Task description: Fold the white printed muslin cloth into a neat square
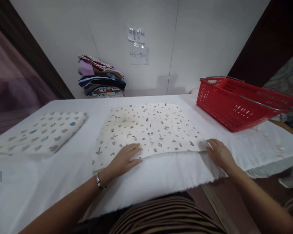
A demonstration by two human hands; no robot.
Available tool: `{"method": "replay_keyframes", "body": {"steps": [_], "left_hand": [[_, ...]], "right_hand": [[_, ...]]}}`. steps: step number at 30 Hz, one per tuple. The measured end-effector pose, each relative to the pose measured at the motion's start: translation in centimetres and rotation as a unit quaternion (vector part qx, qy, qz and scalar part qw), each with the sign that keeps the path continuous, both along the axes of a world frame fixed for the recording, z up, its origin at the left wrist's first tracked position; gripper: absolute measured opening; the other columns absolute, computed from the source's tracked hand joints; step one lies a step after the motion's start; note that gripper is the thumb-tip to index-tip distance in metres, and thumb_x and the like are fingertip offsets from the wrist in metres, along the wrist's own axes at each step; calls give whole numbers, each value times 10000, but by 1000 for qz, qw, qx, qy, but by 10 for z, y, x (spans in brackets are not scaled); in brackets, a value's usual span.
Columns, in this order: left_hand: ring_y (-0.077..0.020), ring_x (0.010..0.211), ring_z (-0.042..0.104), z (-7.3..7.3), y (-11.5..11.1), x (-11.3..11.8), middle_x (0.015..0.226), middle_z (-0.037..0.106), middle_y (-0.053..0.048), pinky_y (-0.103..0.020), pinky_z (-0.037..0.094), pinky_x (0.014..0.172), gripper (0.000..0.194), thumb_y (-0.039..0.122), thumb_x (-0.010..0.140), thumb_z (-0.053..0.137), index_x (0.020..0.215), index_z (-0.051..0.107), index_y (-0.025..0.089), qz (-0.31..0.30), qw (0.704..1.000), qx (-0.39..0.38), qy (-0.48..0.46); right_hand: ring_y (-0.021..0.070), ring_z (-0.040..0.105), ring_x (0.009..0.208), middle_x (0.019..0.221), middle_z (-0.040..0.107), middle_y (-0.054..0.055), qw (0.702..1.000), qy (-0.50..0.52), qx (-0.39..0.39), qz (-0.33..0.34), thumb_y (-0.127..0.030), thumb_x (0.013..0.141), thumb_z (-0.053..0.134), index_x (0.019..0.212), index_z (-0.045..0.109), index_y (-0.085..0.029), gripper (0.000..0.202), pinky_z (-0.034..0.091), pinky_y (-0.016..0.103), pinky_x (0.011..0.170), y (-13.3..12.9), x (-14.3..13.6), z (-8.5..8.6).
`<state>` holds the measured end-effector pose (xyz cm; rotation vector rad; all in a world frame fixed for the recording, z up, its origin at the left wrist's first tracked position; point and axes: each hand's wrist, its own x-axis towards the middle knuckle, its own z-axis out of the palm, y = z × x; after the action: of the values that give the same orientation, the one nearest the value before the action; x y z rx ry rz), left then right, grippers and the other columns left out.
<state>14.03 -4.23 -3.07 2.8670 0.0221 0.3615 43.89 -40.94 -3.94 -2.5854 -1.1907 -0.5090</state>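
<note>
A cream cloth (pixel 148 130) printed with small brown and grey figures lies spread on the white-covered table (pixel 161 175) before me. My left hand (pixel 124 159) rests on its near left part, fingers apart, with a silver bracelet on the wrist. At the cloth's near right corner my right hand (pixel 218 152) pinches the edge between thumb and fingers, the fingertips partly hidden by the fabric.
A folded cloth with grey shapes (pixel 46 131) lies on the left. The red basket (pixel 234 104) stands at the back right. Folded clothes (pixel 101 78) are stacked behind the table, and two paper signs (pixel 138 55) hang on the wall.
</note>
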Motion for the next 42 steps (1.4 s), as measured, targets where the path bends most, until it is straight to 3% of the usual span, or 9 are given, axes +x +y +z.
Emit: {"method": "replay_keyframes", "body": {"steps": [5, 9, 16, 23, 29, 33, 38, 42], "left_hand": [[-223, 1070, 527, -4, -22, 8, 1165, 593, -84, -398, 444, 912, 318, 376, 875, 514, 1134, 601, 214, -2, 999, -1, -37], [-199, 980, 530, -2, -34, 22, 1044, 612, -67, -366, 448, 855, 247, 320, 900, 470, 1044, 637, 210, -3, 999, 8, -37], [-189, 924, 535, 0, -42, 26, 974, 632, -56, -346, 460, 814, 293, 302, 934, 387, 1006, 654, 206, 26, 999, -11, -33], [-199, 942, 528, 1, -50, 30, 1002, 625, -59, -355, 451, 812, 248, 263, 918, 427, 1052, 626, 199, 33, 999, 34, -22], [-178, 894, 533, 0, -52, 40, 924, 626, -43, -324, 451, 777, 314, 320, 948, 367, 905, 656, 207, 30, 999, 28, -32], [-181, 884, 537, -4, -52, 41, 912, 627, -46, -328, 448, 770, 283, 280, 943, 371, 916, 642, 202, 49, 997, 49, -41], [-186, 888, 550, -5, -55, 42, 967, 620, -52, -321, 441, 732, 210, 163, 904, 401, 921, 608, 196, 70, 994, 70, -37], [-194, 991, 537, -5, -58, 46, 1134, 584, -66, -337, 436, 797, 255, 78, 874, 384, 898, 614, 188, 21, 996, 84, -31]], "right_hand": [[219, 576, 999, 1064, 632, 107, 974, -1, 58, 219, -215, 881, 460, 1004, 641, -187, 220, 483, 377, 868, 47, -34, 8], [230, 565, 997, 1068, 631, 105, 951, 26, 25, 307, -203, 860, 524, 1005, 652, -191, 193, 476, 400, 850, 84, -56, 6], [222, 551, 959, 997, 641, 102, 940, 48, 15, 337, -211, 885, 513, 952, 687, -194, 187, 463, 385, 821, 110, -59, 6], [216, 544, 906, 966, 639, 98, 945, 46, 11, 323, -230, 910, 474, 951, 688, -184, 223, 461, 345, 778, 111, -60, 6], [211, 539, 903, 964, 636, 96, 949, 50, 35, 308, -236, 921, 459, 952, 679, -181, 229, 459, 339, 776, 114, -62, 1], [215, 532, 870, 917, 629, 102, 955, 23, 49, 293, -228, 925, 447, 915, 683, -181, 241, 441, 338, 756, 115, -65, -1], [214, 528, 840, 861, 622, 93, 958, 6, 37, 284, -199, 914, 461, 879, 687, -192, 228, 410, 332, 741, 116, -67, -4], [210, 526, 852, 859, 625, 91, 958, 3, 47, 283, -202, 922, 440, 876, 655, -181, 222, 400, 325, 746, 117, -67, -7]]}}
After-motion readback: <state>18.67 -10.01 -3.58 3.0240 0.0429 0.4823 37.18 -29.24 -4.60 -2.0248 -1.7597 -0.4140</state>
